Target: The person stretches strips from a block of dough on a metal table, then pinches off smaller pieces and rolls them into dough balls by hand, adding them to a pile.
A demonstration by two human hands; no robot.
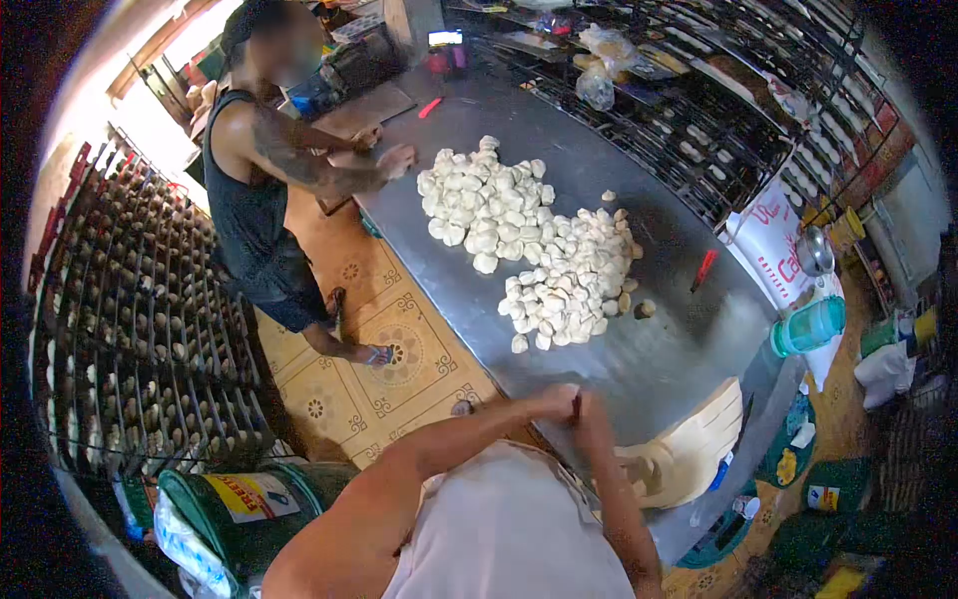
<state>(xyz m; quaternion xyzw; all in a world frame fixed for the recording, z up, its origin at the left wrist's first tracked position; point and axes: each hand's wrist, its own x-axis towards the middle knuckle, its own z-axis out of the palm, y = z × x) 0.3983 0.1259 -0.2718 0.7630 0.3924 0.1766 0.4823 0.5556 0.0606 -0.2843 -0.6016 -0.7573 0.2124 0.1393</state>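
My left hand (551, 403) and my right hand (593, 411) meet over the near edge of the metal table (669, 364). Both look closed, with a small dark reddish thing (576, 403) between them that I cannot make out. Beside my right forearm lies a long pale slab of dough (694, 449), spread along the table's near right end. Farther up the table is a big heap of small round dough pieces (564, 275), in two joined piles. A red-handled tool (705, 270) rests to the right of the heap.
A co-worker (254, 190) stands at the table's left side, hands over the edge. Racks of dough pieces (150, 309) line the left; more racks (689, 130) stand behind the table. A teal container (808, 327) sits at the right edge, and a green bucket (239, 509) at lower left.
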